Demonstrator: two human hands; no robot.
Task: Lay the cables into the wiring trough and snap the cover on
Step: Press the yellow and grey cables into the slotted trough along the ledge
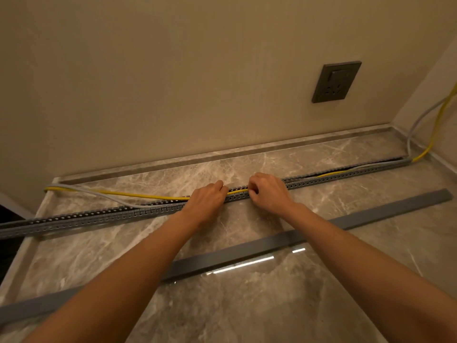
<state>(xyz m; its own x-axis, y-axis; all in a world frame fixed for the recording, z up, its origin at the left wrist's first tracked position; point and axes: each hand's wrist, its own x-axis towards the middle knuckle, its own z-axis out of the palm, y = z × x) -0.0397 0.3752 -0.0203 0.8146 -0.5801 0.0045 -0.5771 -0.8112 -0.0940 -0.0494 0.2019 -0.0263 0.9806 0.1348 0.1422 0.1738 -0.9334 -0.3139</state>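
A long grey slotted wiring trough (99,215) runs across the marble counter from lower left to upper right. A yellow cable (138,194) and a grey cable (99,193) lie outside it on the left and sit inside it toward the right end. My left hand (206,201) and my right hand (268,191) rest on the trough's middle, both pinching the yellow cable at the trough's slotted edge. The flat grey cover (247,251) lies loose on the counter, nearer to me, parallel to the trough and passing under both forearms.
The marble counter (247,305) meets a beige wall at a low stone upstand (222,151). A dark wall socket (336,81) sits up right. Both cables climb the right corner (430,129). The counter's left edge drops off at a dark gap (10,214).
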